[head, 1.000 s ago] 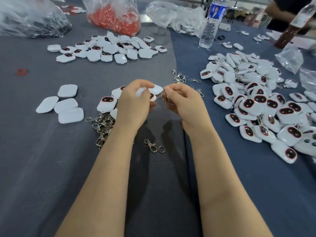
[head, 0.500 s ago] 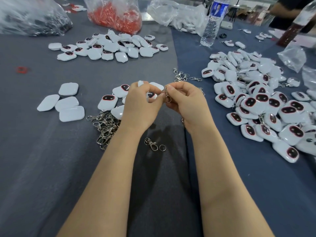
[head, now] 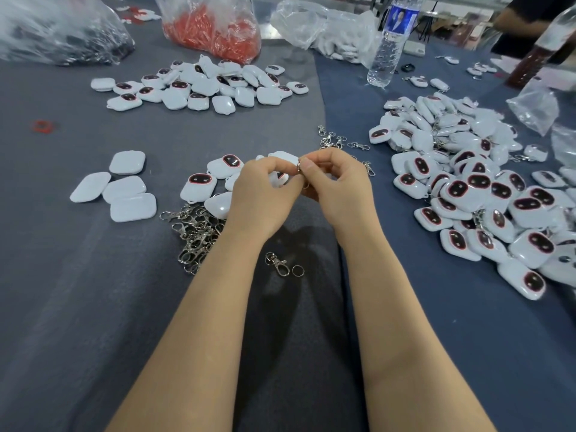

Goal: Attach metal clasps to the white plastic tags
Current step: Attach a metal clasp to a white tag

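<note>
Head view: you worked just above the middle of the worktop. Your left hand was curled round a white tag, which the fingers mostly hid. Your right hand pinched a metal clasp by its ring, and the tips of the two hands met there. I could not tell whether the ring had already caught the tag's loop, because the joint was covered.

To do this step well, I judged that you should grip the tag close to its loop corner so it could not twist. You should then part the ring with a nail and turn it through rather than force it, since a thin plastic eye would probably crack under a pull.

Spare clasps lay tangled just left of your left wrist. One loose clasp and a split ring lay between your forearms, nearer the near edge. Four face-down tags sat toward the left edge, and a further heap toward the far edge. The big pile toward the right edge showed some clasps and looked like finished work.

Grey cloth covered the worktop on the left and blue cloth on the right. Along the far edge stood plastic bags, one holding red pieces, and a water bottle. Another person's arm showed at the far right corner.
</note>
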